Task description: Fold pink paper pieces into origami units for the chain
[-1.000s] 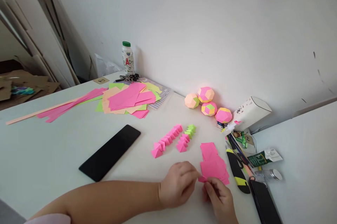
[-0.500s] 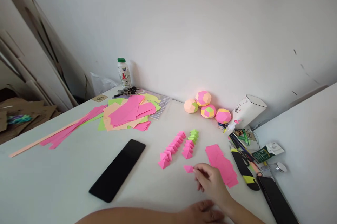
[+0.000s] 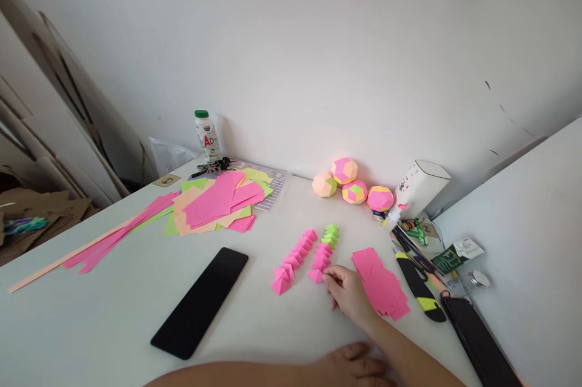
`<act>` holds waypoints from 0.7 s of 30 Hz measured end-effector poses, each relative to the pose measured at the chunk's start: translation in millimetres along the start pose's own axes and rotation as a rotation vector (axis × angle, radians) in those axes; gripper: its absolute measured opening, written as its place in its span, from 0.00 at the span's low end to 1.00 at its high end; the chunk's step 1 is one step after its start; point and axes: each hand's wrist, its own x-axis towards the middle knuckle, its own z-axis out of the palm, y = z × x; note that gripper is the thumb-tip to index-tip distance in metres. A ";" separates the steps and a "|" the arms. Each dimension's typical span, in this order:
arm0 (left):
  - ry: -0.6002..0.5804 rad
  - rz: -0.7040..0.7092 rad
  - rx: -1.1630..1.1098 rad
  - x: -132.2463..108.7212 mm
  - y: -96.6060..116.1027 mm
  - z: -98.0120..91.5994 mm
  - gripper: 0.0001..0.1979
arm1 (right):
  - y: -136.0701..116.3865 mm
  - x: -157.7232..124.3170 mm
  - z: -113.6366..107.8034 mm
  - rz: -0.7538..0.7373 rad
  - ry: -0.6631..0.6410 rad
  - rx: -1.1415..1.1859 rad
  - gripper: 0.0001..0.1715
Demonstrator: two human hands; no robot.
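Two hands: right hand (image 3: pixel 348 293) pinches a folded pink piece (image 3: pixel 315 276) mid-frame; left hand (image 3: pixel 357 366) lies flat and empty at the bottom. Green-capped bottle (image 3: pixel 207 135) stands upper left on white table (image 3: pixel 91 314).

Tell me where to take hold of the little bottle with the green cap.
Around its body below the cap, coming from the front: the bottle stands upright close to the wall, with keys lying at its foot.

The counter (image 3: pixel 113 308) is viewed closely from one head-worn camera, faced forward and down, the wall (image 3: pixel 318 41) at 12 o'clock, the right hand (image 3: pixel 349 293) at 5 o'clock.
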 end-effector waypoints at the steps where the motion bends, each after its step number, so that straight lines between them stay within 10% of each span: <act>1: 0.014 -0.004 0.000 -0.4 1.0 1.8 0.16 | 0.1 0.1 0.7 0.001 0.007 0.012 0.11; 10: 0.019 -0.045 -0.026 1.7 -1.1 11.1 0.13 | 3.8 -14.5 -19.1 -0.218 -0.015 -0.054 0.13; 14: 0.079 0.018 0.015 -1.2 -2.4 14.0 0.14 | 17.0 -36.3 -61.2 -0.518 0.261 -0.515 0.11; 21: 0.125 0.042 0.072 -3.2 -0.5 23.1 0.12 | 78.9 -55.2 -81.4 -0.493 0.460 -0.876 0.21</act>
